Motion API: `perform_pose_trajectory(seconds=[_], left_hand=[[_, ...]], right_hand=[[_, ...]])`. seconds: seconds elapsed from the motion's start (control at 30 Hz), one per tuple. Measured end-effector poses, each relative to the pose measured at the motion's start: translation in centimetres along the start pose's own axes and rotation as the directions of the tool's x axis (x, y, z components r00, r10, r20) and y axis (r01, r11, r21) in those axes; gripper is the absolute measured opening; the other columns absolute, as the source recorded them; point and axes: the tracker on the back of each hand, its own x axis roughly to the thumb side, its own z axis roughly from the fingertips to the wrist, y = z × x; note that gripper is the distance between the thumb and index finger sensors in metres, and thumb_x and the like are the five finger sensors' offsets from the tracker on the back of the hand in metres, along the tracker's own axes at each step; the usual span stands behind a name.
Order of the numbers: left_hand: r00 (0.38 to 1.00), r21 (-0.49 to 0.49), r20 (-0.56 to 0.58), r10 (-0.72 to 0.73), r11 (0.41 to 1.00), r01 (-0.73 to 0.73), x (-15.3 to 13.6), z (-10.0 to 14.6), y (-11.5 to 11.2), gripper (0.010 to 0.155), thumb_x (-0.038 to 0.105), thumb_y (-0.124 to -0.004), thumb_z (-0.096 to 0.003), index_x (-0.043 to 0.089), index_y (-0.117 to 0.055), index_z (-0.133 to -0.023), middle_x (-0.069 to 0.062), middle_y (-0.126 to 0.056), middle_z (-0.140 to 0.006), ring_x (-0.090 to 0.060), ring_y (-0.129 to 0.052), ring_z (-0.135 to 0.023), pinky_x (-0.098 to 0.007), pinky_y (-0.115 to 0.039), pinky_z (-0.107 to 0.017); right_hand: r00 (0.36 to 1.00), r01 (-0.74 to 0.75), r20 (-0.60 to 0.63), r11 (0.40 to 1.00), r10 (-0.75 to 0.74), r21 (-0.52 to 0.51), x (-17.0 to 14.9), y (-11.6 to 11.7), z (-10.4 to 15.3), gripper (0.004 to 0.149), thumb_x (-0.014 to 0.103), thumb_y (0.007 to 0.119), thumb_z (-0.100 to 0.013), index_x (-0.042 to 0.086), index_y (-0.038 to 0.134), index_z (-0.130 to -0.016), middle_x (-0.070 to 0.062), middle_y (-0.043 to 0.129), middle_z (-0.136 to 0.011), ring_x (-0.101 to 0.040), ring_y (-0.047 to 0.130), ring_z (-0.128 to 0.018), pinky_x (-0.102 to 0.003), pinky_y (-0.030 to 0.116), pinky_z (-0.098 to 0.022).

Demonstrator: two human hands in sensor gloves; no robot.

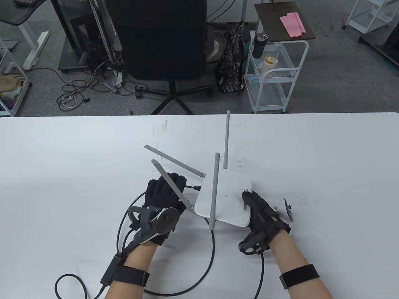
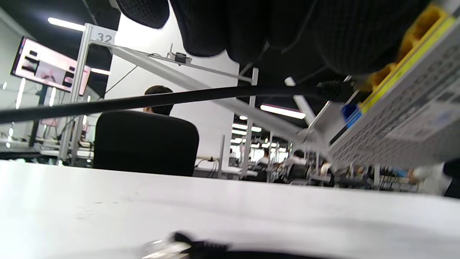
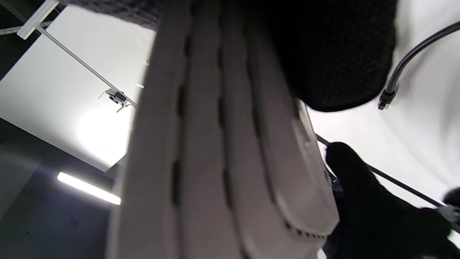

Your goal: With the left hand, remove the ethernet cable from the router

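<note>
A white router (image 1: pixel 229 194) with several grey antennas is tilted up off the table. My right hand (image 1: pixel 254 205) grips its right edge, thumb on top. My left hand (image 1: pixel 174 183) is at the router's left side and holds the black ethernet cable (image 1: pixel 212 255) just behind its plug (image 1: pixel 197 187). In the left wrist view my fingers (image 2: pixel 251 28) hang over the cable (image 2: pixel 143 100); the plug (image 2: pixel 332 90) sits at the router's (image 2: pixel 402 122) port row beside the yellow ports (image 2: pixel 413 39). I cannot tell whether it is seated. The right wrist view shows the router's underside (image 3: pixel 215 144).
The cable loops over the white table (image 1: pixel 62 187) in front of me, between my forearms. A loose cable end (image 3: pixel 386 99) lies on the table in the right wrist view. An office chair (image 1: pixel 162 40) and a white cart (image 1: pixel 274 71) stand beyond the far edge.
</note>
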Motion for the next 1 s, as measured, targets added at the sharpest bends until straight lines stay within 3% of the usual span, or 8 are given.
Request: perform_pose_trajectory(seconds=[0.23, 0.3, 0.4, 0.6, 0.73, 0.87, 1.0], left_hand=[[0.999, 0.032, -0.002, 0.047, 0.998, -0.047, 0.1, 0.0, -0.1, 0.059, 0.048, -0.089, -0.0414, 0.04, -0.071, -0.098, 0.008, -0.08, -0.103, -0.02, -0.087, -0.098, -0.054, -0.06, -0.079], [0.999, 0.034, 0.015, 0.031, 0.999, -0.032, 0.5, 0.0, -0.2, 0.055, 0.048, -0.088, -0.0418, 0.041, -0.075, -0.095, 0.008, -0.085, -0.1, -0.016, -0.097, -0.088, -0.049, -0.073, -0.073], [0.999, 0.025, 0.038, -0.011, 1.0, 0.01, 0.8, 0.2, -0.4, 0.054, 0.048, -0.088, -0.0418, 0.04, -0.076, -0.094, 0.009, -0.089, -0.095, -0.012, -0.103, -0.079, -0.046, -0.078, -0.069], [1.0, 0.047, 0.028, -0.011, 0.999, 0.01, 0.8, 0.3, -0.7, 0.054, 0.047, -0.09, -0.0401, 0.04, -0.075, -0.092, 0.012, -0.091, -0.089, -0.01, -0.103, -0.076, -0.047, -0.072, -0.074], [0.998, 0.081, 0.034, 0.045, 0.996, -0.047, 0.6, 0.2, -0.3, 0.052, 0.047, -0.092, -0.0359, 0.042, -0.08, -0.086, 0.012, -0.096, -0.081, -0.008, -0.105, -0.065, -0.044, -0.076, -0.07], [0.997, 0.11, 0.069, 0.027, 0.993, -0.035, 1.1, 0.3, 0.0, 0.05, 0.047, -0.092, -0.0362, 0.043, -0.081, -0.085, 0.012, -0.097, -0.079, -0.007, -0.104, -0.057, -0.041, -0.08, -0.064], [0.995, 0.122, 0.089, 0.042, 0.991, -0.052, 1.2, 0.2, 0.2, 0.05, 0.047, -0.092, -0.0363, 0.044, -0.081, -0.085, 0.013, -0.096, -0.081, -0.006, -0.104, -0.056, -0.036, -0.084, -0.058]], right_hand=[[0.999, 0.004, -0.032, 0.999, -0.003, 0.052, -1.0, 1.6, -0.1, 0.084, 0.029, 0.064, -0.064, -0.011, -0.004, -0.093, -0.039, 0.055, -0.088, -0.038, 0.099, -0.064, -0.039, 0.096, -0.038], [0.999, 0.024, -0.043, 0.998, -0.022, 0.057, -1.3, 1.7, -0.1, 0.084, 0.029, 0.064, -0.064, -0.011, -0.004, -0.093, -0.039, 0.055, -0.087, -0.038, 0.098, -0.064, -0.039, 0.096, -0.038], [0.999, 0.019, -0.049, 0.999, -0.017, 0.045, -1.5, 1.6, -0.1, 0.084, 0.029, 0.063, -0.063, -0.012, -0.004, -0.092, -0.039, 0.055, -0.087, -0.038, 0.099, -0.063, -0.039, 0.096, -0.037], [0.998, 0.035, -0.057, 0.998, -0.033, 0.046, -1.4, 1.3, -0.2, 0.083, 0.029, 0.062, -0.063, -0.012, -0.004, -0.092, -0.039, 0.056, -0.086, -0.038, 0.1, -0.062, -0.038, 0.096, -0.036], [0.995, 0.072, -0.065, 0.997, -0.069, 0.039, -1.5, 0.9, -0.1, 0.083, 0.03, 0.062, -0.064, -0.012, -0.003, -0.093, -0.04, 0.057, -0.086, -0.037, 0.101, -0.061, -0.038, 0.097, -0.036], [0.996, 0.061, -0.064, 0.997, -0.064, -0.047, -1.6, 0.2, -0.1, 0.079, 0.029, 0.061, -0.064, -0.008, 0.001, -0.098, -0.044, 0.052, -0.088, -0.034, 0.105, -0.056, -0.035, 0.099, -0.032], [0.994, 0.075, -0.078, 0.997, -0.075, -0.002, -1.4, -0.2, -0.2, 0.079, 0.029, 0.06, -0.064, -0.007, -0.002, -0.098, -0.044, 0.05, -0.089, -0.034, 0.103, -0.057, -0.035, 0.098, -0.034]])
